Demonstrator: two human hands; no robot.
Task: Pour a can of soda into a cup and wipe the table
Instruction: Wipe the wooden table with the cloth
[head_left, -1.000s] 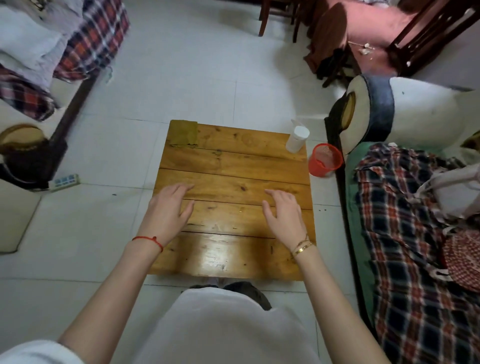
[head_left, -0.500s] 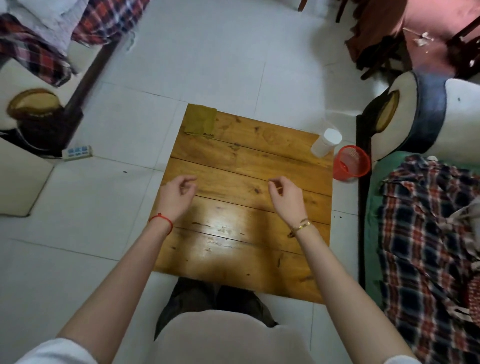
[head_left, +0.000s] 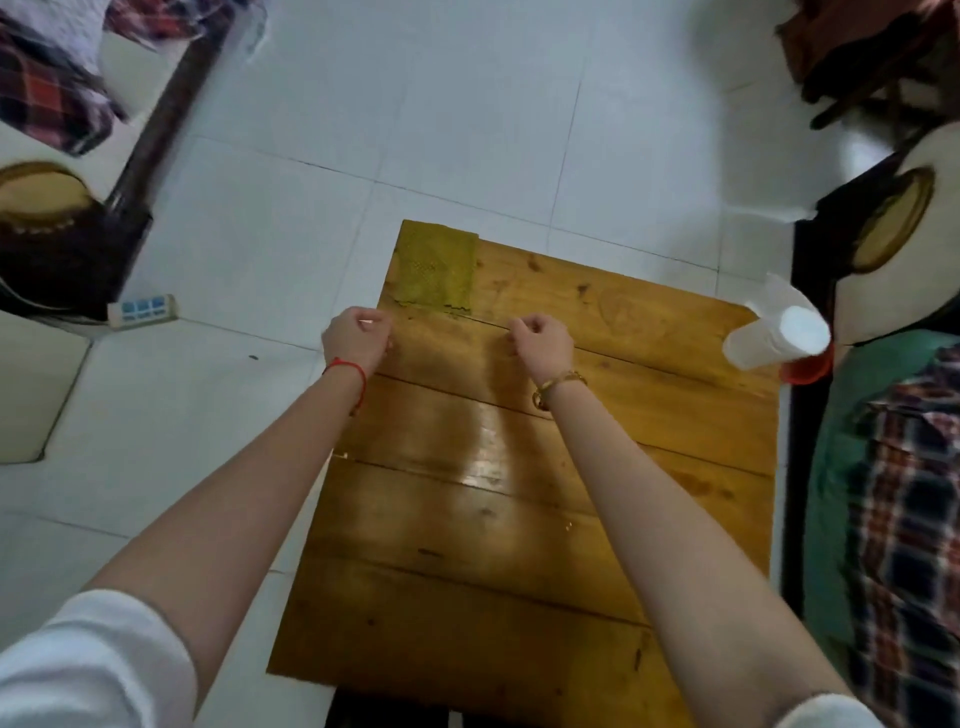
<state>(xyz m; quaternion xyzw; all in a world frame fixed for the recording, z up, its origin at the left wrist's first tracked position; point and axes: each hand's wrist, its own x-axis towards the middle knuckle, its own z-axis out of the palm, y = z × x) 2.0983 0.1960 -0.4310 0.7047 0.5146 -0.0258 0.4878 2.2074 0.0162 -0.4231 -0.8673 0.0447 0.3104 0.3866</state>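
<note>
A low wooden table (head_left: 519, 545) stands in front of me. A folded green cloth (head_left: 436, 270) lies flat on its far left corner. A white plastic cup (head_left: 776, 335) stands at the far right edge. My left hand (head_left: 356, 338) hovers over the table's left edge just short of the cloth, fingers curled in, holding nothing. My right hand (head_left: 543, 340) is level with it, over the boards to the right of the cloth, also curled and empty. No soda can is in view.
A red bin (head_left: 808, 371) sits on the floor behind the cup. A sofa with a plaid blanket (head_left: 909, 493) and a round-ended cushion (head_left: 883, 234) runs along the table's right side. A power strip (head_left: 143, 310) lies on the white tiles at left.
Both hands lifted off the table, curled their fingers and moved forward toward the far edge near the cloth. The camera has tilted further down over the table.
</note>
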